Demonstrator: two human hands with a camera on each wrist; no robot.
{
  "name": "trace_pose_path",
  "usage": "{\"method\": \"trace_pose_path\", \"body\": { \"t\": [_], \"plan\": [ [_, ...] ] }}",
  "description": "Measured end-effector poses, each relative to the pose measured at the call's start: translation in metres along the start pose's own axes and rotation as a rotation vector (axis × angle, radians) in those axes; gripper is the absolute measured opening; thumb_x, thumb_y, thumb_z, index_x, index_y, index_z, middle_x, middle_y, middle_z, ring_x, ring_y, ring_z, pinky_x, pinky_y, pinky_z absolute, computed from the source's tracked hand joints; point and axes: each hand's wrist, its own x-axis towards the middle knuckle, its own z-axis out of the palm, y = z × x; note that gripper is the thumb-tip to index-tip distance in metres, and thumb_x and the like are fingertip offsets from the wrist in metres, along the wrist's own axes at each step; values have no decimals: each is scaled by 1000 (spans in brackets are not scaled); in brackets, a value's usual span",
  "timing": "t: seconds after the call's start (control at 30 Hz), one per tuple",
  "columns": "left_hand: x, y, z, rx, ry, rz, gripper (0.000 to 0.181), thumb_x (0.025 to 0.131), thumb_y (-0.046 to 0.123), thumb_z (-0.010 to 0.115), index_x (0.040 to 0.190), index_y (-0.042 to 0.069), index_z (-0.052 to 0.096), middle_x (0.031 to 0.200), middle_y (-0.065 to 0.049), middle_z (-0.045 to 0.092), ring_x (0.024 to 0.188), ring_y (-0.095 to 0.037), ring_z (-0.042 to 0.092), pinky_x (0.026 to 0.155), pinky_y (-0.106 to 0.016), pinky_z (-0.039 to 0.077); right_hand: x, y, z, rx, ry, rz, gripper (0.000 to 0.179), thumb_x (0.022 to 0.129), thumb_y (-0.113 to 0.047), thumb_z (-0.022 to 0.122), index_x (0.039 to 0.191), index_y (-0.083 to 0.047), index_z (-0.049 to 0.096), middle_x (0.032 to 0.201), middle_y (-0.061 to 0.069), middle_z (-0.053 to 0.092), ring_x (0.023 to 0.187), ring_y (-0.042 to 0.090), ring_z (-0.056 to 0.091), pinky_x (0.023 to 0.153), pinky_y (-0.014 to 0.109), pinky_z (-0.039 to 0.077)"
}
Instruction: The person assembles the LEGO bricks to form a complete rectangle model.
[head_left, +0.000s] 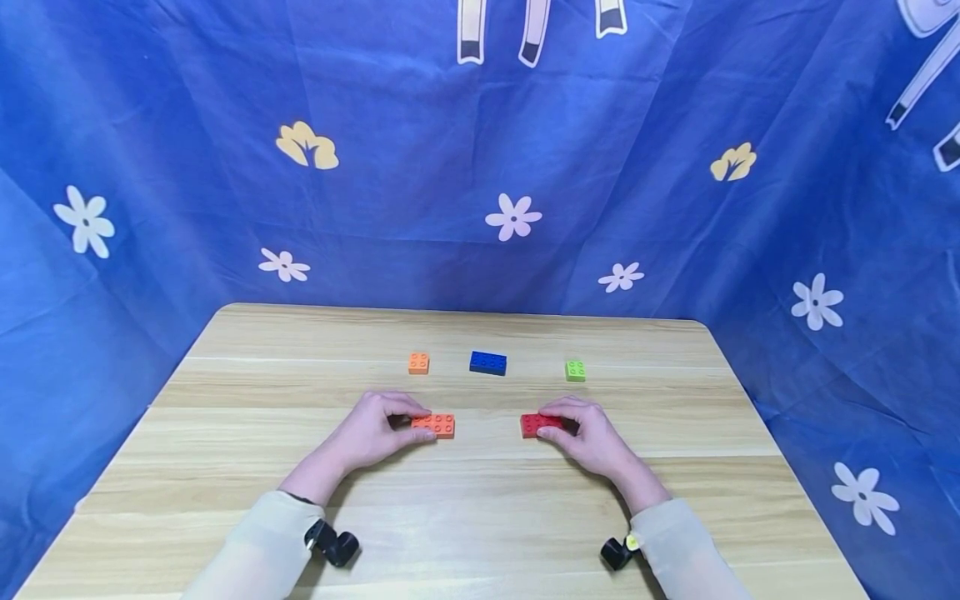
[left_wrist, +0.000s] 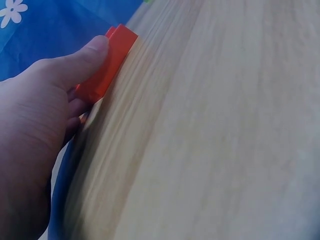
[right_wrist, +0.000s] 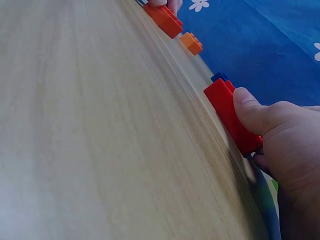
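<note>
Taking the midpoint between the hands as the dial's centre, the left hand (head_left: 375,429) is at 9 o'clock, its grip pinching an orange eight-stud building brick (head_left: 445,427) on the wood-grain worktop (head_left: 480,517). At 3 o'clock, the right hand (head_left: 591,437) has its grip pinching a red building brick (head_left: 530,426). Farther off stand an orange four-stud brick (head_left: 418,363) at 10, a dark-blue oblong brick (head_left: 488,362) at 12, and a lime-green four-stud brick (head_left: 575,371) at 2.
</note>
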Motion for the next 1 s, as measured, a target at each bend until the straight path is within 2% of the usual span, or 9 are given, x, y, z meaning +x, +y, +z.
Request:
{"method": "trace_pose_path", "body": {
  "t": [0.23,0.5,0.77,1.0],
  "plan": [
    [4,2,4,17,-2,-21,38,84,40,92,112,16,84,109,11,77,105,-14,71,96,-42,56,3,-2,1,-1,-3,-8,30,93,-26,86,120,-14,80,120,-5,74,115,17,67,105,42,52],
    [10,7,8,47,-4,-35,40,85,45,90,112,16,84,107,9,77,102,-16,71,102,-50,49,7,-3,5,20,9,-19,26,91,-23,87,116,-15,81,115,-6,74,112,16,68,103,41,54],
    [15,8,13,28,-22,-29,39,87,42,89,114,14,83,109,10,76,100,-11,69,90,-38,56,12,-5,11,12,13,-2,25,91,-23,88,114,-17,82,115,-6,74,112,14,68,103,40,54],
    [18,9,19,26,-2,-1,38,87,40,89,112,12,84,105,7,77,97,-12,70,87,-40,56,16,-6,15,1,5,-2,27,91,-26,87,115,-16,81,115,-6,75,112,15,68,103,40,53]
  ]
}}
